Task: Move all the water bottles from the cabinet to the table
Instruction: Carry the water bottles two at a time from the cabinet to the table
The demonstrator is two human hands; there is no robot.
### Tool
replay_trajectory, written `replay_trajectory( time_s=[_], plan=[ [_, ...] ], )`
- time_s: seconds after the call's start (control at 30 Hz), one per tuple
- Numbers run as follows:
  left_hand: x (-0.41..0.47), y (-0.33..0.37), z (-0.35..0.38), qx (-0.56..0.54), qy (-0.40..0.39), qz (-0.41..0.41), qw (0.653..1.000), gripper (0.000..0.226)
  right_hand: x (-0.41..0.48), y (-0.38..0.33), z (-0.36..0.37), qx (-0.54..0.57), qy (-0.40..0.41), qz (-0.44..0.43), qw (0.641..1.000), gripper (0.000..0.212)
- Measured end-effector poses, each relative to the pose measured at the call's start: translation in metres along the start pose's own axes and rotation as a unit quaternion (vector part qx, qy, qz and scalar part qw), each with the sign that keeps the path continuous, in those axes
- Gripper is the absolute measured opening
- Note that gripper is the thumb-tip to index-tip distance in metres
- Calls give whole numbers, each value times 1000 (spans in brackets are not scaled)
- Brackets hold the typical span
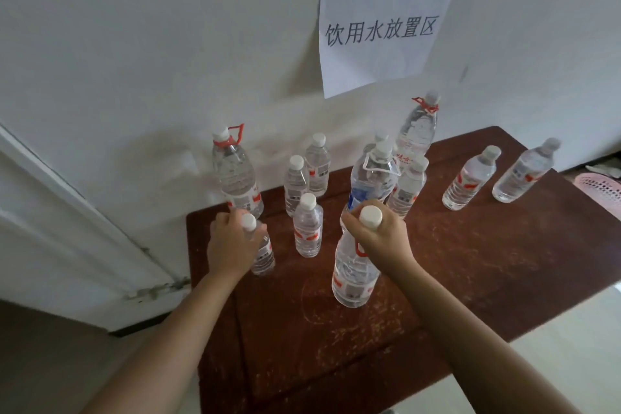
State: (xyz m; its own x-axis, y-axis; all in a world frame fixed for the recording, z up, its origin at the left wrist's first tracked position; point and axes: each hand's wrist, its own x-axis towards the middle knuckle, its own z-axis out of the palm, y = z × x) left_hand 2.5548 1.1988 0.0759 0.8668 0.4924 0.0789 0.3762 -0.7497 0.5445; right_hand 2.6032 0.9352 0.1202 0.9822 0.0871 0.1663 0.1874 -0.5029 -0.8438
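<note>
Clear plastic water bottles with white caps stand upright on the dark brown wooden table (470,262), which is set against a white wall (168,44).

- **Back row:** two tall red-handled bottles, one at the left (235,175) and one at the rear (418,128).
- **Middle:** a blue-labelled bottle (371,178) with a white handle, with smaller bottles close around it.
- **Right end:** two small bottles (470,178) stand apart from the rest.

Left hand (230,242): the fingers are curled round the shoulder of a small bottle (263,255) near the table's left edge. The bottle is upright with its base at the tabletop.

Right hand (381,239): the fingers and thumb are wrapped round the neck of a large bottle (353,276), just under the cap. This bottle is upright with its base on the table.

A paper sign (383,33) hangs on the wall above.
</note>
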Motion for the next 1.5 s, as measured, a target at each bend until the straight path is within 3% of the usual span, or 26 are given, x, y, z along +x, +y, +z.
replay_trajectory(
  time_s=[0.17, 0.33, 0.4, 0.5, 0.6, 0.7, 0.8, 0.87, 1.03, 1.17, 1.3, 1.4, 1.5],
  plan=[
    [-5, -1, 14, -14, 16, -16, 1000, 53, -16, 13, -10, 2, 55, -50, 997, 24],
    [-14, 7, 6, -17, -13, -23, 1000, 52, -14, 10, -13, -36, 5, -45, 998, 32],
    [-24, 15, -3, -10, -9, -14, 1000, 56, -10, 7, -22, -50, -18, -43, 998, 50],
    [-46, 29, -24, 23, 36, 35, 998, 61, -7, -1, -42, -48, -34, -59, 997, 70],
    [-74, 49, -45, 45, 92, 69, 992, 55, -8, -13, -61, -68, -52, -104, 991, 69],
    [-114, 61, -57, 57, 146, 77, 985, 55, -17, -20, -73, -129, 1, -219, 967, 57],
    [-173, 63, -61, 72, 204, 45, 975, 53, -39, -25, -71, -122, 19, -356, 926, 45],
    [-221, 57, -62, 96, 228, -5, 969, 49, -61, -23, -63, -82, -24, -414, 906, 41],
    [-352, 37, -75, 173, 217, -171, 945, 54, -130, -19, -32, -26, -135, -456, 880, 36],
    [-495, 16, -132, 239, 254, -285, 893, 54, -237, -67, 7, 27, -241, -498, 832, 38],
    [-673, 9, -196, 285, 336, -404, 801, 56, -397, -134, 21, 102, -336, -564, 748, 42],
    [-780, 16, -216, 300, 365, -457, 754, 56, -500, -165, 21, 156, -351, -603, 700, 41],
    [-941, 25, -224, 329, 377, -535, 680, 57, -670, -198, 0, 196, -411, -626, 633, 42]
  ],
)
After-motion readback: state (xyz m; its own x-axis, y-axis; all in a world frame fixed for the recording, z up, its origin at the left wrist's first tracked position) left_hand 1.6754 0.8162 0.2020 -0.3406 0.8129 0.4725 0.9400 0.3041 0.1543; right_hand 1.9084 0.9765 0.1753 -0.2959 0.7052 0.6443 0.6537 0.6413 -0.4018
